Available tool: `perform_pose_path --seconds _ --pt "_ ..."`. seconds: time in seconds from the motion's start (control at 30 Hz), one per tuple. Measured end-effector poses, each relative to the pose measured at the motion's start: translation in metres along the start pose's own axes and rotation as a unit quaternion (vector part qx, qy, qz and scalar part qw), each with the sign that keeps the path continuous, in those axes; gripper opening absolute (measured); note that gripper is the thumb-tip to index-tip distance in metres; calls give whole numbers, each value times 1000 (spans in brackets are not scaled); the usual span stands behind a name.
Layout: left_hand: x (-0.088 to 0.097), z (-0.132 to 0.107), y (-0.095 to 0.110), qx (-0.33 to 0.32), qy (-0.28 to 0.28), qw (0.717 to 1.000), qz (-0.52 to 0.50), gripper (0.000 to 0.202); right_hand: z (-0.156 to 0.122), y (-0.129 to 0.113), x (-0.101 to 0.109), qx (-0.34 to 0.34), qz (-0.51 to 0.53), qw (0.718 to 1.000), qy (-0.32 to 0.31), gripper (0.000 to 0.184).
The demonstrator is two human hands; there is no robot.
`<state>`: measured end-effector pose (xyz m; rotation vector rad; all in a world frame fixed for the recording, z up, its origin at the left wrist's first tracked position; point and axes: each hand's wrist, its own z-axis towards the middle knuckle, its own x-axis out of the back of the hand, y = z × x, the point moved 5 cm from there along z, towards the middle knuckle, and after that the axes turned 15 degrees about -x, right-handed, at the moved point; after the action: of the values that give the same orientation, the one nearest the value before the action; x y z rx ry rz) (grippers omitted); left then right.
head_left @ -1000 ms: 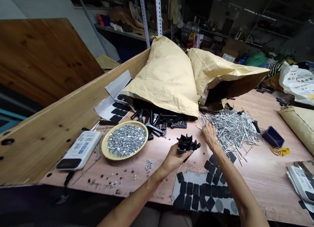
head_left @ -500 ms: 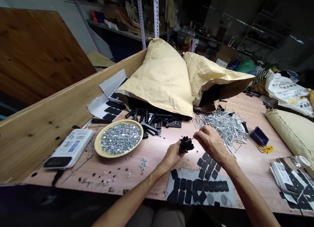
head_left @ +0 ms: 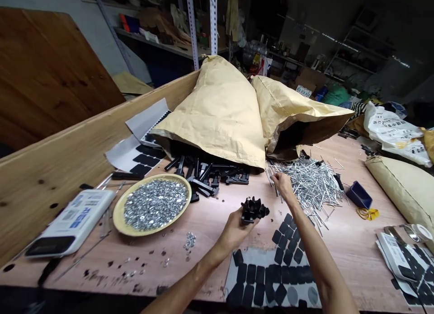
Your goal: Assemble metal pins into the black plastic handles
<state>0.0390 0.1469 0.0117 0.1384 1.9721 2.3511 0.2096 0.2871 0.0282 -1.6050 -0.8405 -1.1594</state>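
My left hand [head_left: 236, 230] is closed around a cluster of black plastic parts [head_left: 252, 210], held up over the table. The fingers hide its lower side. My right hand [head_left: 282, 184] reaches to the left edge of a heap of thin metal pins [head_left: 313, 180]. Its thumb and fingertips are pinched together among the outermost pins; whether a pin is between them is too small to make out. Beneath my arms, dark rounded pads [head_left: 259, 274] lie on a pale backing sheet [head_left: 220, 282], with more loose pads [head_left: 287, 235] just above it.
At left stand a yellow bowl [head_left: 118, 221] of small metal washers and a white scale-like device [head_left: 73, 223]. Black plastic parts [head_left: 210, 176] spill from a large paper sack [head_left: 217, 110]; another sack [head_left: 291, 97] gapes beside it. A small blue tray [head_left: 359, 195] sits right of the pins.
My right hand has left the black cluster and moved up to the edge of the pin heap. My left hand has lowered slightly with the cluster still held. The view has shifted a little.
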Motion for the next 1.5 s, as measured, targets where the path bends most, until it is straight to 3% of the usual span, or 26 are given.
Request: perform_pose_path --seconds 0.17,0.23,0.33,0.43,0.53,0.63,0.7,0.77,0.87,1.03,1.13,1.2,1.27,1.33,1.4,1.43,1.5 --pt "1 5 0 -33 -28 998 36 5 19 -15 -30 -58 -72 995 21 17" --pt "5 9 -4 -10 -6 999 45 5 21 -18 -35 -60 -84 994 27 16" --pt "11 15 -17 42 28 998 38 12 21 -19 -33 -57 -77 995 37 22" --pt "14 19 -27 69 34 997 2 17 10 -13 -18 -60 -52 995 53 24" --pt "14 19 -28 71 49 996 5 21 -18 -11 13 6 134 989 61 31" --pt "9 20 -20 57 46 997 10 22 -65 -13 46 97 391 915 10 41" --pt "3 19 -12 56 24 998 15 21 -96 -16 59 125 452 883 -21 34" --pt "-4 18 -3 60 -4 998 31 19 -120 -19 66 147 465 873 -24 27" --pt "-11 16 9 59 -25 997 43 20 -139 -21 68 175 451 875 -5 22" --pt "-18 14 18 58 -33 997 29 17 -148 -23 62 221 394 892 -13 13" --pt "-20 12 18 63 -35 997 -27 12 -149 -15 62 244 341 908 6 21" --pt "-21 10 17 85 -38 991 -98 13 -145 4 60 180 344 921 37 41" --pt "-22 8 14 111 -36 982 -151 18 -139 29 43 65 380 923 1 57" --pt "-24 8 11 119 -39 979 -158 21 -139 43 10 -33 430 890 -148 60" --pt "-29 10 9 91 -58 985 -133 20 -147 43 -26 -88 492 812 -303 59" --pt "-31 12 7 67 -65 990 -109 19 -150 40 -38 -104 530 769 -342 58" --pt "-33 18 4 11 -70 997 -38 20 -149 34 -54 -129 613 701 -341 54"
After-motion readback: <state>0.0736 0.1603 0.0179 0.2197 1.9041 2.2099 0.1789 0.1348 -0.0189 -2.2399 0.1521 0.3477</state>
